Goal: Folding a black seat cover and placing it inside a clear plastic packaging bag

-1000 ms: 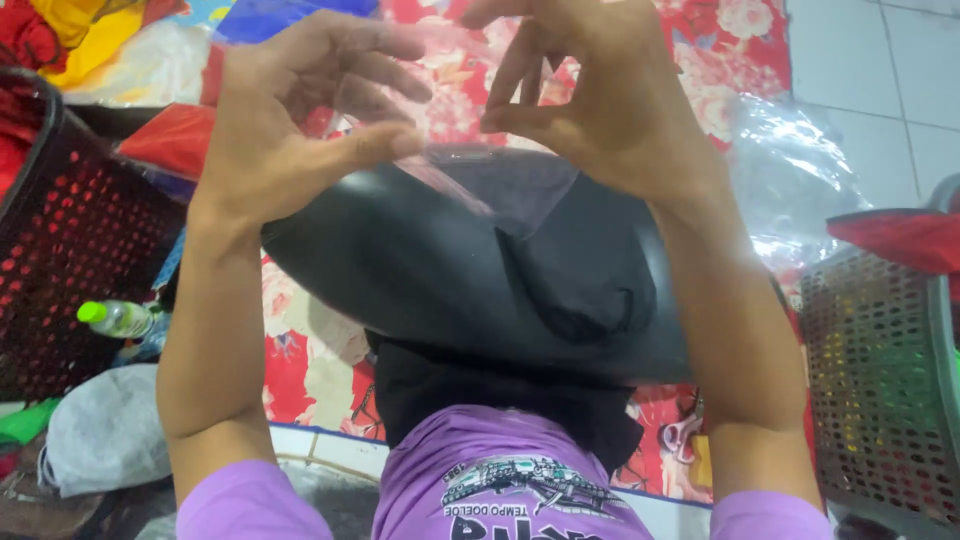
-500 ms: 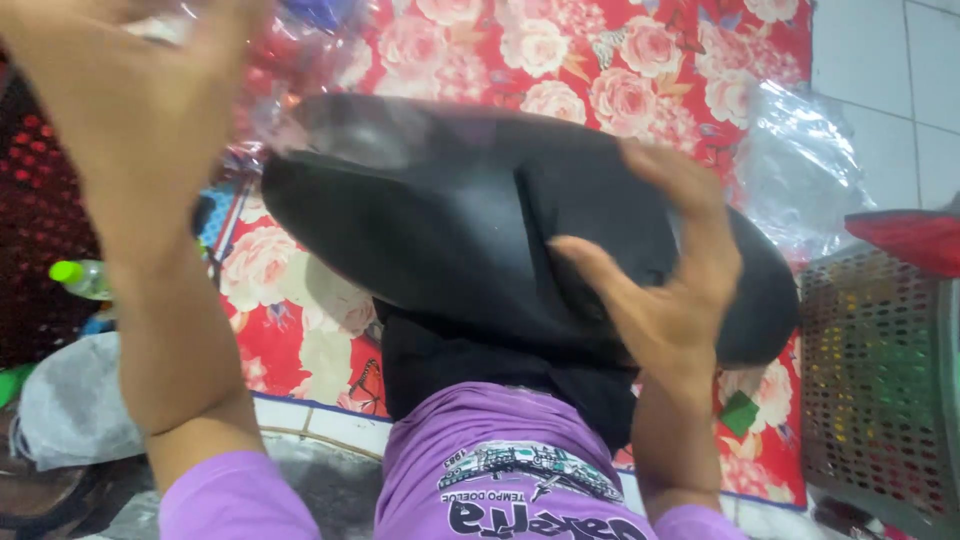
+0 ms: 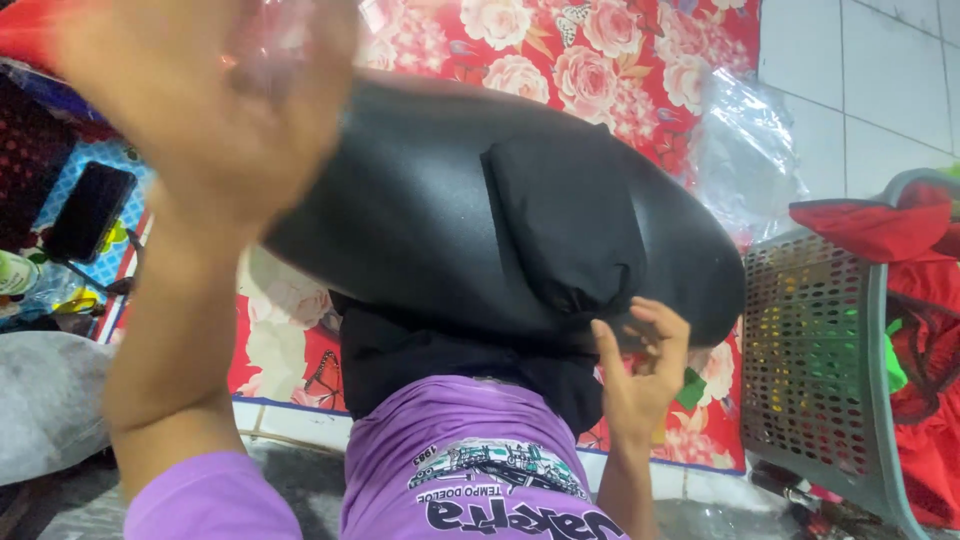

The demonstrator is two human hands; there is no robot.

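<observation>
Folded black cloth (image 3: 565, 220) lies on top of the black oval board (image 3: 420, 200), toward the board's right end. Right hand (image 3: 640, 370) sits at the board's near right edge, fingers (image 3: 655, 325) curled and slightly apart, tips at the cloth's bunched lower corner; an actual pinch cannot be confirmed. Left hand (image 3: 200, 100) is raised above the board's left end, blurred, fingers spread around a clear plastic wrapper (image 3: 270, 50). Right of the board: grey perforated basket (image 3: 815, 370) holding red fabric (image 3: 900, 300) and green items. Under the board: red floral sheet (image 3: 560, 50).
</observation>
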